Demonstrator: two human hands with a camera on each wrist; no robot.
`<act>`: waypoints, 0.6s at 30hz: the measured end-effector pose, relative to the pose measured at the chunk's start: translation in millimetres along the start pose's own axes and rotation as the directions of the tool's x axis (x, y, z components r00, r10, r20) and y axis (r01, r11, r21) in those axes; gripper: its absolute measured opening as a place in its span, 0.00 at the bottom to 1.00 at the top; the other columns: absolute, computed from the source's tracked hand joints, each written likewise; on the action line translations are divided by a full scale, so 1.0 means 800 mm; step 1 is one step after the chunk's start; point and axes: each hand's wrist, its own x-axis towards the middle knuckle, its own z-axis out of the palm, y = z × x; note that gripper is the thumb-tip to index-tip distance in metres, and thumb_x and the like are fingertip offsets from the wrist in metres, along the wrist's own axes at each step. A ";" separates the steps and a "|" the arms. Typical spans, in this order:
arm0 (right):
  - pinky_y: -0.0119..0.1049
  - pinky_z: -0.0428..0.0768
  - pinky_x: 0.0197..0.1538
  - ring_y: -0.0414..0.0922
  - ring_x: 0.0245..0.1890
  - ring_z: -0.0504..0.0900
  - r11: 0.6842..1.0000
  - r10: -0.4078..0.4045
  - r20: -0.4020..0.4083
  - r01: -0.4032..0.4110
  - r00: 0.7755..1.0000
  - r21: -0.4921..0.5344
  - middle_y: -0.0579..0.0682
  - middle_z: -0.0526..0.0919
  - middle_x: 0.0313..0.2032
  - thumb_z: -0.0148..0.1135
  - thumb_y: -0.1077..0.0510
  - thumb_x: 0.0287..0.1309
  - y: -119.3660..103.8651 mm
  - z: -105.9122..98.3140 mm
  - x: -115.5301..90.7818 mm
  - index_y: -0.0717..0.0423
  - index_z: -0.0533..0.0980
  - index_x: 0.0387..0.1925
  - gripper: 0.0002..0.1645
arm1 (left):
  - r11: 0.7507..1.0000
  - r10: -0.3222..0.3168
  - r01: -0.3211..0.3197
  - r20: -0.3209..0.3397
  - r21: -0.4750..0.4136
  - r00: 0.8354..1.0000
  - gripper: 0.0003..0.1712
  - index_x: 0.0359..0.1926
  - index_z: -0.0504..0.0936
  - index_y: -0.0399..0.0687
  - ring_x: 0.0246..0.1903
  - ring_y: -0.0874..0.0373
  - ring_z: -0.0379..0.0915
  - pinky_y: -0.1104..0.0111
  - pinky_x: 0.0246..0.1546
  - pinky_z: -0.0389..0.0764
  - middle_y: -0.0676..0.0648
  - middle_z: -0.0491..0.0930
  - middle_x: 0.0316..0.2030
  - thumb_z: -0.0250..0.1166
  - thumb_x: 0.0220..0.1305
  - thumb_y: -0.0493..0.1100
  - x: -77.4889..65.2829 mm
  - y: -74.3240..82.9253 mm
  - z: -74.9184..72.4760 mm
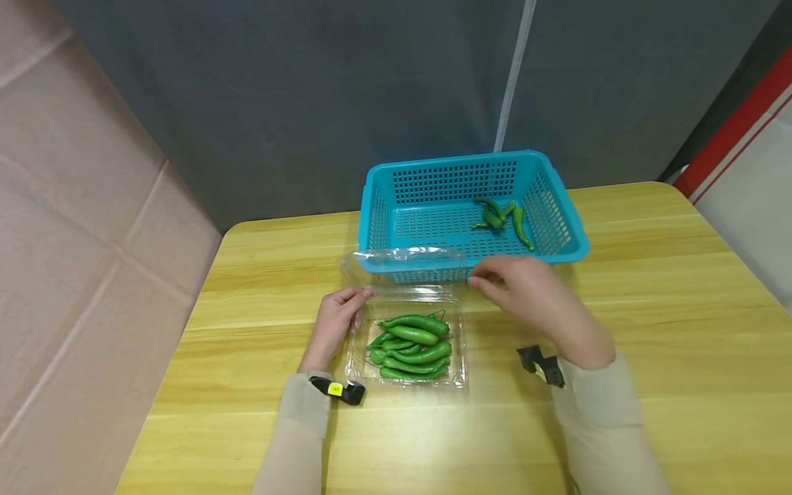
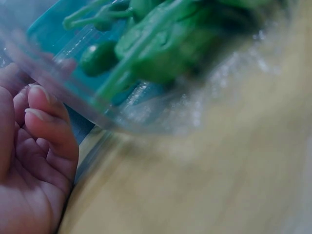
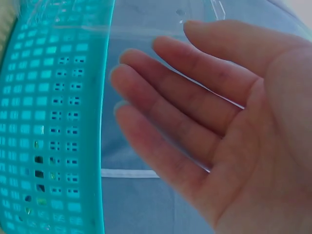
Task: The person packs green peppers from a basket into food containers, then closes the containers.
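Note:
A clear plastic clamshell box (image 1: 460, 357) lies open on the table, its lid (image 1: 402, 265) tilted back against a blue basket (image 1: 365, 206). Several green chili peppers (image 1: 414, 354) lie in its base, with stems visible up close in the left wrist view. At the back left corner of the box, my left hand (image 1: 337, 320) holds the edge near the hinge; its fingers (image 2: 51, 129) curl beside the plastic wall. My right hand (image 1: 532, 292) hovers just right of the lid, in front of the basket. In the right wrist view, its fingers (image 3: 170, 102) are loosely extended and hold nothing.
Inside the basket, a few more green peppers (image 1: 522, 230) lie toward the right. A wooden table (image 1: 260, 330) carries everything. Behind it hangs a dark grey curtain (image 1: 309, 103), and a pinkish tiled wall (image 1: 80, 227) stands at left.

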 end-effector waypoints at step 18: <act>0.42 0.75 0.40 0.45 0.38 0.77 0.998 0.050 -0.227 -0.038 0.973 0.057 0.46 0.78 0.38 0.56 0.53 0.59 0.015 -0.010 -0.004 0.53 0.77 0.39 0.10 | 1.000 0.017 -0.017 -0.001 0.010 1.000 0.23 0.42 0.80 0.37 0.08 0.63 0.58 0.73 0.07 0.62 0.50 0.64 0.09 0.61 0.57 0.54 0.013 -0.027 -0.005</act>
